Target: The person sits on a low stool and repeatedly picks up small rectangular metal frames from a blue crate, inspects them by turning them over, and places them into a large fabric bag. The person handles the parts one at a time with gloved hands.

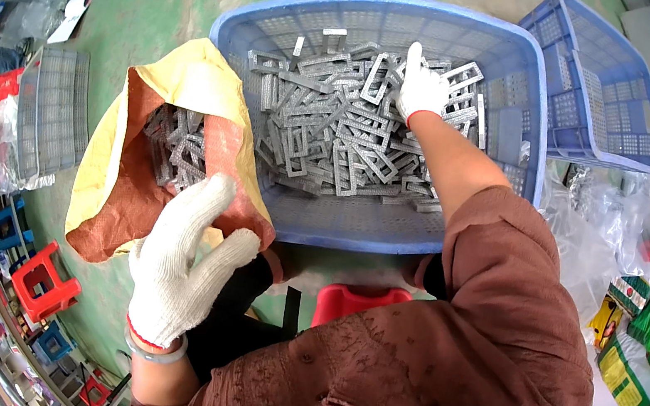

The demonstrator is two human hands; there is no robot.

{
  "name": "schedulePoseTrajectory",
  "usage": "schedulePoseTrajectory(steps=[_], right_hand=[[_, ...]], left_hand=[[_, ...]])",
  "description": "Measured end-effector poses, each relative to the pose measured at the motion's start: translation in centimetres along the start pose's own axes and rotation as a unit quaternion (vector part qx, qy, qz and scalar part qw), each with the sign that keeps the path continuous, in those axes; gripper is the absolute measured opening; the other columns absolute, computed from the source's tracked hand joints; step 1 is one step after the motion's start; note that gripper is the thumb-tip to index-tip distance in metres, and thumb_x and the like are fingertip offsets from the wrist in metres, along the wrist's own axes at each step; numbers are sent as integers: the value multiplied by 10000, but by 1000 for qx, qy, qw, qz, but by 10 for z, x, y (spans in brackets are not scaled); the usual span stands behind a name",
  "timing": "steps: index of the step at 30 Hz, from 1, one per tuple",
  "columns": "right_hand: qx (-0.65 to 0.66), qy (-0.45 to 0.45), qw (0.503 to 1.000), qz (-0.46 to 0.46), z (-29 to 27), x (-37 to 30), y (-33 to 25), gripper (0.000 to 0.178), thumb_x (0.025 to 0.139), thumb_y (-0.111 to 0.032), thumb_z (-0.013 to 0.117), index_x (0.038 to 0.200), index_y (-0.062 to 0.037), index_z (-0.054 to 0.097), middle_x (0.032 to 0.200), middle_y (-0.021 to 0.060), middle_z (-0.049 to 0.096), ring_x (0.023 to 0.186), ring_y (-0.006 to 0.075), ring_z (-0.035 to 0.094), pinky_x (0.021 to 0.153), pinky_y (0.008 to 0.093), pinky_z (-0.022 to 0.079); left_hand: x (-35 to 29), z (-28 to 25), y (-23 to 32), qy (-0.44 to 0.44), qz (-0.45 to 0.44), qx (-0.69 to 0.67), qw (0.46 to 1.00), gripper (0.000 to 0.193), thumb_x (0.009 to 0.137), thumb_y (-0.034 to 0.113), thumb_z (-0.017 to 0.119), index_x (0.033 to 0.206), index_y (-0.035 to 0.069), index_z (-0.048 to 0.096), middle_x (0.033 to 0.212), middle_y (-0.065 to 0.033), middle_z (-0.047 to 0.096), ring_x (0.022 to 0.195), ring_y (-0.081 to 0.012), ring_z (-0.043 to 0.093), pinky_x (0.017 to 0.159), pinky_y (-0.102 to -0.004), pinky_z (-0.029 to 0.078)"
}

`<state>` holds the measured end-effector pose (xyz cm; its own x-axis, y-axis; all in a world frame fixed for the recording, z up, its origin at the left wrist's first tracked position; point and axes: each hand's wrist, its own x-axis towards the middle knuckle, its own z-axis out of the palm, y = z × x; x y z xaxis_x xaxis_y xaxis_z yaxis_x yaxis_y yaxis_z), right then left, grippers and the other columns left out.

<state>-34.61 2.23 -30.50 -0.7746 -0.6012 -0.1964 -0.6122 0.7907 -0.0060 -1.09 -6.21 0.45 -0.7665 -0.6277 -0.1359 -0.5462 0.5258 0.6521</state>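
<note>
My left hand (179, 269), in a white knit glove with a red cuff, is at the near edge of a yellow woven sack (198, 71) with an orange-red inside. Its thumb stands apart from the fingers, and I see nothing between them. Grey metal frames (180, 149) lie inside the sack. Further right, my right hand (424, 93), gloved too, rests on a heap of grey rectangular metal frames (337, 125) in a large blue plastic basket (353, 237). One finger points away from me; the other fingers are partly hidden, with no held piece visible.
Another blue crate (614, 150) stands against the basket's far right. A red stool (357, 299) is between my legs and the basket. Left, on the green floor, are a grey mesh crate (54, 112) and a red stool (44, 283). Clear plastic bags (589, 234) lie right.
</note>
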Motion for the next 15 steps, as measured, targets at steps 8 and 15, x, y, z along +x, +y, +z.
schedulePoseTrajectory(steps=[8, 15], right_hand=[[1, 56, 998, 9, 14, 2, -1, 685, 957, -201, 474, 1573, -139, 181, 1157, 167, 660, 1069, 325, 616, 934, 601, 360], [38, -12, 999, 34, 2, 15, -1, 984, 785, -202, 713, 1570, -141, 123, 1148, 199, 666, 1049, 374, 658, 909, 516, 483]], left_hand=[[-2, -3, -1, 2, 18, 0, 1000, 561, 721, 93, 862, 1235, 10, 653, 1215, -184, 676, 1104, -277, 677, 963, -354, 515], [-3, -4, -2, 12, 14, 4, 1000, 556, 714, 114, 877, 1219, 16, 665, 1191, -161, 693, 1101, -268, 681, 952, -349, 522]])
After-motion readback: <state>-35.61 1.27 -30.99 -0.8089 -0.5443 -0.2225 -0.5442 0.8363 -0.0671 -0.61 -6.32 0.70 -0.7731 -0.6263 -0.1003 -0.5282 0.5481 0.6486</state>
